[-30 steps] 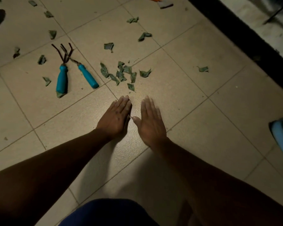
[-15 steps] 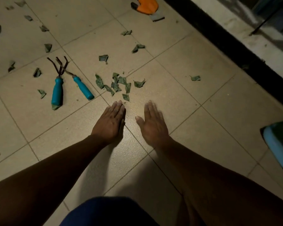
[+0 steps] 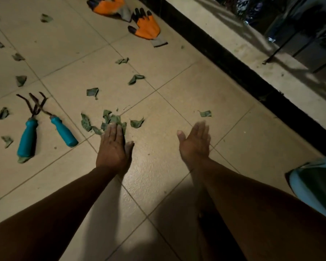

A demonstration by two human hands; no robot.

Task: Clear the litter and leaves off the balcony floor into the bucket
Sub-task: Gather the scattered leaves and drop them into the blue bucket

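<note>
Leaves point(image 3: 109, 121) lay piled on floor point(image 3: 158, 166) w/ left hand point(image 3: 114, 147) now flat at pile's edge, right hand point(image 3: 195, 142) swung wide, open, so scoop toward bucket point(image 3: 314, 185) looked imminent.

Tiled floor point(image 3: 158, 166): leaf scraps point(image 3: 111, 119), two teal-handled tools point(image 3: 64, 131), orange gloves point(image 3: 146, 27), bucket point(image 3: 312, 187).

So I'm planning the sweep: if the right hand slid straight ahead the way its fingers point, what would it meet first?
Probably the lone leaf scrap, just ahead of the right hand, with bare tile between. The hand is blurred, so its exact line is uncertain.
</note>
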